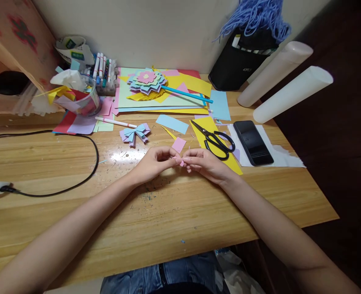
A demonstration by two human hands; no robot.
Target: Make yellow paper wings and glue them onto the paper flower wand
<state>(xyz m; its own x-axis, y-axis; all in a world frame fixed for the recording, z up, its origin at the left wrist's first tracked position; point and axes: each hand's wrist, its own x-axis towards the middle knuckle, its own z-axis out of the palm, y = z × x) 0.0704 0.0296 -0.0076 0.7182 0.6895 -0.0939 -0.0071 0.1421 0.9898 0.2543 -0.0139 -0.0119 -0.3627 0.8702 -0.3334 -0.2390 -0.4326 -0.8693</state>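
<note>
Between my fingertips, over the middle of the desk, is a small pink paper piece [182,163], mostly covered by the fingers. My left hand [158,163] pinches it from the left, and my right hand [206,164] pinches it from the right. Just beyond them lies a pink paper square [179,144]. Black-handled scissors [215,141] rest on a yellow paper sheet [203,124] close to my right hand. A blue and purple paper bow [135,134] sits beyond my left hand, with a white marker [115,122] behind it. A light blue paper strip [172,123] lies farther back.
A layered paper flower [146,81] with a blue stick lies on coloured sheets. A scrap-filled cup [85,100] stands at left, near a black cable [97,157]. To the right are a phone [253,143], two white rolls [293,94] and a black bag [238,65].
</note>
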